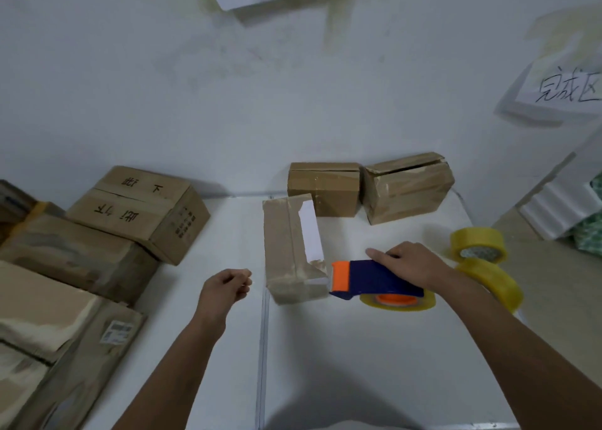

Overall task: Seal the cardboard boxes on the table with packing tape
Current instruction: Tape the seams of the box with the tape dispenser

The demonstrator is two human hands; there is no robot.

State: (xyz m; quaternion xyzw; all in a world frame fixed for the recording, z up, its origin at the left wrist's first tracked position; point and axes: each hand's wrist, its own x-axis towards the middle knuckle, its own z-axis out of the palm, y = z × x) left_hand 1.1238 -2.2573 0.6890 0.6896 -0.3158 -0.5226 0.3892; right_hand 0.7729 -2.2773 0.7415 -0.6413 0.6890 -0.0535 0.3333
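Gripping the tape dispenser (374,281) beside the cardboard box (290,250).
Our right hand (413,263) curls over its blue body, forefinger straight; our left hand (224,286) hovers loosely curled, holding nothing, near the box on the table (358,364).

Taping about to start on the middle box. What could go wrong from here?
1. The left hand hovers beside the long box without touching it, so the box may slide when the tape dispenser pulls.
2. The right hand rests on top of the dispenser rather than wrapping it; that grip may slip.
3. The box's torn near corner may stop the tape bonding flat.
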